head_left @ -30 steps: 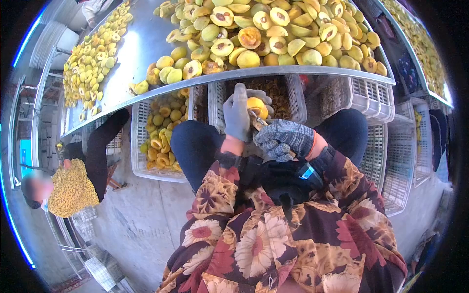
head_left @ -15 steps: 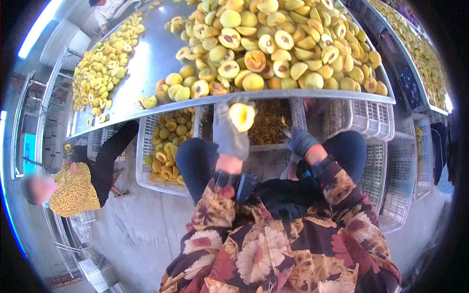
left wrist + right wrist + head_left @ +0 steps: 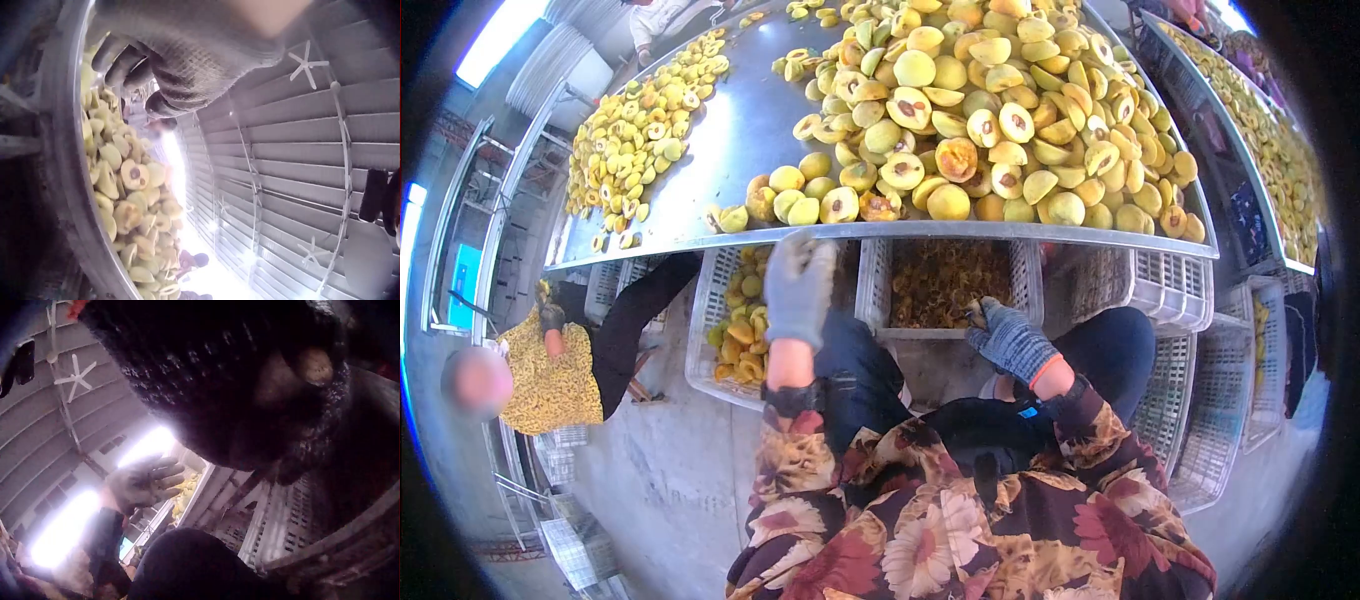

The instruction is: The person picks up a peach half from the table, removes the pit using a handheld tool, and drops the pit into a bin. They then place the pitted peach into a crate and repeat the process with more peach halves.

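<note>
My left hand (image 3: 800,290), in a grey glove, is raised near the table edge, above the left crate (image 3: 700,355) of pitted peach halves (image 3: 743,335). Its fingers are loosely bent with nothing between them. In the right wrist view the same left hand (image 3: 147,481) has its fingers spread apart. My right hand (image 3: 1012,340), in a dark knitted glove, grips a small wooden-handled tool, mostly hidden by the fingers; its handle end (image 3: 317,365) pokes from the fist. Below and in front of that hand is the middle crate (image 3: 875,285), holding brown peach stones (image 3: 950,280).
A metal table (image 3: 730,170) bears a big heap of halved peaches (image 3: 1000,120) and a smaller pile (image 3: 635,150) at left. More crates (image 3: 1145,285) stand at right under the table. Another person (image 3: 550,370) sits at left. My knees flank the middle crate.
My left hand has moved left from the middle, and the peach half it held is gone from it. My right hand, earlier working the tool at that peach, has drawn away right.
</note>
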Demonstrator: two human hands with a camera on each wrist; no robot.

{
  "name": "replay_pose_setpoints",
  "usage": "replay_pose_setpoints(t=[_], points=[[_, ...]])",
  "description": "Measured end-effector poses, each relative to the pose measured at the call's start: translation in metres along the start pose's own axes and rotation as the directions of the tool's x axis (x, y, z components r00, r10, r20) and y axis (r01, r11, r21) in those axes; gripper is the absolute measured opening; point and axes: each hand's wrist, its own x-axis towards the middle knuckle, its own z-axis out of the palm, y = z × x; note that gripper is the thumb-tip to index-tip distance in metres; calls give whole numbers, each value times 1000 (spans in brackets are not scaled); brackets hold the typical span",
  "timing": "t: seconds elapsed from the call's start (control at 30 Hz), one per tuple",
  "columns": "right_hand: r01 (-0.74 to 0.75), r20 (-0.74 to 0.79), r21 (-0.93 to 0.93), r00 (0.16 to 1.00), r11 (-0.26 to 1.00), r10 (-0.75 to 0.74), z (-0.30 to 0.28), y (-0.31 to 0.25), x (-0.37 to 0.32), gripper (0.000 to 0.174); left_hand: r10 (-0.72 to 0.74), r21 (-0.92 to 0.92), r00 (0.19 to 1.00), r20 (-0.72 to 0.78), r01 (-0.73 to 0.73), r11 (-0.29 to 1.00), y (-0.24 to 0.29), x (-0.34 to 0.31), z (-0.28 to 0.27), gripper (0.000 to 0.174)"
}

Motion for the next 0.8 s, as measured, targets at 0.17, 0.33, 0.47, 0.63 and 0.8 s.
replay_pose_setpoints(t=[0.17, 0.33, 0.47, 0.63, 0.8], points=[[-6, -77, -44, 997, 999, 3, -13, 10, -13, 46, 133, 143, 976, 171, -158, 977, 4, 57, 60, 53], [39, -113, -50, 993, 998, -45, 13, 42, -24, 30, 82, 563, 942, 325, -262, 784, 41, 93, 95, 66], [54, -105, -5, 993, 999, -54, 17, 40, -24, 26, -66, 713, 884, 464, -328, 620, 51, 109, 120, 82], [13, -85, 62, 996, 998, -8, 2, 32, -33, 26, 10, 638, 875, 485, -361, 680, 40, 118, 124, 80], [131, -280, 165, 957, 978, -81, -8, 34, -28, 30, 310, 434, 847, 432, -497, 752, 52, 86, 102, 74]])
